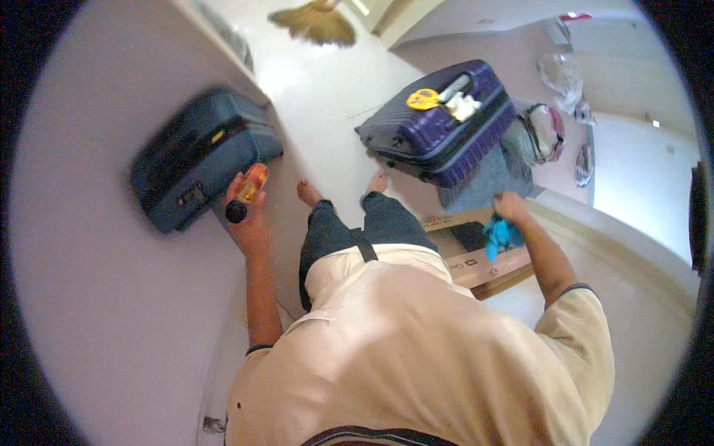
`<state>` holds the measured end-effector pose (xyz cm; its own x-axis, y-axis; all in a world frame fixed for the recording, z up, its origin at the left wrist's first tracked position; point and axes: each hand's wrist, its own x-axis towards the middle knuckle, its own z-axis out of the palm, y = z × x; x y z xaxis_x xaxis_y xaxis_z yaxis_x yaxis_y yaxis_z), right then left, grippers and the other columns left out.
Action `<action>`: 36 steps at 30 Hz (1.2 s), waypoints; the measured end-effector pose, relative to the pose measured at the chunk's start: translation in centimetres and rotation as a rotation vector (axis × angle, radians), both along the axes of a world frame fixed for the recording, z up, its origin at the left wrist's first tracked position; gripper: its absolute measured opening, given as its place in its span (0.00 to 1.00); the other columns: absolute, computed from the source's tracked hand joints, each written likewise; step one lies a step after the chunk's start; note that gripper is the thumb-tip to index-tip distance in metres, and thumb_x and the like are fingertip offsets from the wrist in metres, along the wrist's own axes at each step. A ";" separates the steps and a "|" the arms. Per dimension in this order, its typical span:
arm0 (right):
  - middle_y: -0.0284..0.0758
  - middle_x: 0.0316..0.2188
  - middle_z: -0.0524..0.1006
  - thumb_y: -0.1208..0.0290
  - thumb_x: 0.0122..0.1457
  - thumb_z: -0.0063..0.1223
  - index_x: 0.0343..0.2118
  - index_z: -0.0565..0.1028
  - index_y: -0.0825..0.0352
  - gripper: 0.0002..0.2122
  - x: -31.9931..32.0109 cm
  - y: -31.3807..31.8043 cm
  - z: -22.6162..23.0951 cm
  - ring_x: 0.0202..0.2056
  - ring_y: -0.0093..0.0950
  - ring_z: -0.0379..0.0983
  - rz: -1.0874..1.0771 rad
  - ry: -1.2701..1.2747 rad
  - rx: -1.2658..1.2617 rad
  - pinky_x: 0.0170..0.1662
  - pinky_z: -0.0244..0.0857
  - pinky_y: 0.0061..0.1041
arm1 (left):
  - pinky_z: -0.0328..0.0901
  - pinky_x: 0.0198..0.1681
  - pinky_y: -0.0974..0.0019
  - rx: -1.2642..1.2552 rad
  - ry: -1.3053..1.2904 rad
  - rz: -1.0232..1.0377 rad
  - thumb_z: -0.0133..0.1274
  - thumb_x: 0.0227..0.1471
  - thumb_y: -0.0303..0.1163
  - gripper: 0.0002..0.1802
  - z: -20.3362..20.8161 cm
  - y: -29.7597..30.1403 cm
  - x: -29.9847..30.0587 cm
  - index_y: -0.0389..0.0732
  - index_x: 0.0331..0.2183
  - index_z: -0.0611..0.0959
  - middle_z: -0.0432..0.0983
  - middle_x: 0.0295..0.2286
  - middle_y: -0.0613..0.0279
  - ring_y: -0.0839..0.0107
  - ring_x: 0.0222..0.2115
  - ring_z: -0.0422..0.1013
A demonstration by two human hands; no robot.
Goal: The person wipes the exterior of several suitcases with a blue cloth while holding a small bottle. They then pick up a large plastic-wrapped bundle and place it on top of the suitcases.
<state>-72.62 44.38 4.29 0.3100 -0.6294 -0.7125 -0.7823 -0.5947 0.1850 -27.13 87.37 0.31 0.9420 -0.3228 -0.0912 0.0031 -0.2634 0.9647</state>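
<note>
My left hand (250, 215) is wrapped round a small clear bottle (251, 184) with a black cap and an orange-red label, its cap end toward me. Beside that hand stands a dark blue suitcase (197, 160) against the wall. My right hand (512, 207) grips a bunched turquoise cloth (502, 236), which hangs down over a cardboard box (476, 262). Farther off to the right is a purple hard-shell suitcase (439, 123) with a yellow round tag (423, 99) and something white near its handle. Neither hand touches a suitcase.
A broom head (314, 24) shows at the far end of the pale floor. Next to the purple suitcase are a grey cloth or mat (487, 181) and a stuffed bag (544, 134). Clear plastic (563, 80) lies at the right wall. My bare feet are between the suitcases.
</note>
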 end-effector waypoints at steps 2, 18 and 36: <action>0.49 0.38 0.79 0.61 0.54 0.49 0.40 0.79 0.65 0.16 2.6 -1.8 2.0 0.42 0.47 0.75 -0.042 -0.233 -0.114 0.47 0.68 0.43 | 0.58 0.60 0.60 -0.015 -0.113 -0.050 0.59 0.50 0.23 0.27 3.1 -1.6 -0.3 0.35 0.52 0.73 0.70 0.52 0.55 0.63 0.53 0.65; 0.39 0.45 0.73 0.55 0.45 0.66 0.50 0.70 0.63 0.30 15.0 -17.5 -8.3 0.42 0.41 0.76 0.450 -0.602 0.042 0.41 0.71 0.41 | 0.63 0.51 0.64 -0.116 -0.107 -0.189 0.61 0.52 0.31 0.25 16.2 -19.2 -13.4 0.30 0.49 0.73 0.73 0.45 0.56 0.70 0.45 0.69; 0.37 0.41 0.76 0.47 0.47 0.62 0.41 0.76 0.62 0.25 9.3 -20.1 -9.2 0.41 0.38 0.77 0.454 -0.638 -0.029 0.39 0.70 0.41 | 0.66 0.40 0.67 -0.154 -0.263 -0.005 0.64 0.48 0.26 0.16 13.1 -15.0 -14.1 0.37 0.39 0.79 0.75 0.33 0.66 0.73 0.32 0.70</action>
